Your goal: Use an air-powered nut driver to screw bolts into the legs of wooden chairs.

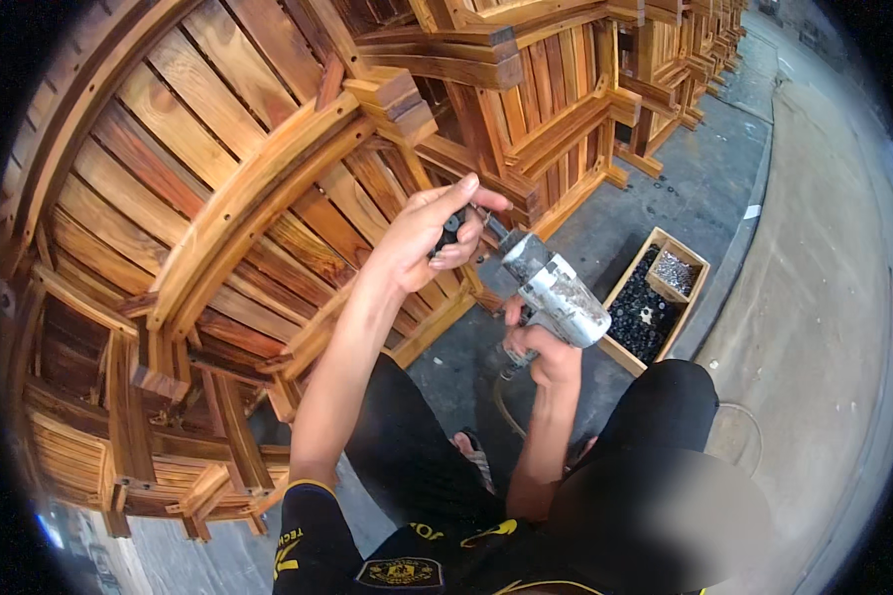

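Note:
My left hand (439, 236) is closed around several small black round pads (450, 226), its thumb and forefinger held at the tip of a power driver. That air-driven screwdriver (564, 297), silver-grey and worn, lies tilted across the middle with its nose pointing up and left. My right hand (548, 355) grips its handle from below, and a thin hose (507, 409) trails down from it. Whether a screw sits at the driver's tip is hard to see behind my fingers. Just beyond my left hand stands a slatted wooden furniture frame (243, 188) with curved rails.
On the dark floor at right, a shallow wooden box (692, 305) holds black round pads (637, 315) and a small compartment of silvery screws (676, 270). More slatted wooden furniture (556, 89) stretches away in a row. Beige sheeting (804, 238) covers the floor farther right.

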A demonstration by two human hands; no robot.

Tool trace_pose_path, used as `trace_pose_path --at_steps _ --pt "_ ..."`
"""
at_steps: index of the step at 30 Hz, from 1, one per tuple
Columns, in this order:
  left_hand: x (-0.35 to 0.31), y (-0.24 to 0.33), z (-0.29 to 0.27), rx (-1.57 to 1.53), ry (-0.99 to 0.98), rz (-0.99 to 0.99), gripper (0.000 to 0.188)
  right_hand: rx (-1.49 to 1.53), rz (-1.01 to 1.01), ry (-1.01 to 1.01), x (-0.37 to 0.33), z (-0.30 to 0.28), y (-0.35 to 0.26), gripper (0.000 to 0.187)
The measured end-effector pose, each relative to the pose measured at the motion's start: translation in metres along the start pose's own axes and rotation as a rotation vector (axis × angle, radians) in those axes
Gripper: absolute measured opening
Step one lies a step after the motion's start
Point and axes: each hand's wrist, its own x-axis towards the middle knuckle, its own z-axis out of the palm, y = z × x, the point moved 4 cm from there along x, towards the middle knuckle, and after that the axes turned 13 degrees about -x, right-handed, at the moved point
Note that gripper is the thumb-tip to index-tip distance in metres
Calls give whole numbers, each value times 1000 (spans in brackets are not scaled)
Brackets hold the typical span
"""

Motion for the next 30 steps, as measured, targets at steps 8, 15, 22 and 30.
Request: trace_pose_path --at_steps 8,15,22,30 --pt "17 -13 17 -94 -130 36 43 40 -39 51 -3 -9 11 38" --pt "-5 -14 -5 -223 -2 71 42 -87 -139 -17 -6 9 24 44" --pt "13 -21 13 -213 -35 37 43 75 -136 -39 -3 -5 41 47" --pt "5 -21 -10 -310 -64 34 43 -144 -124 105 -4 8 44 39"
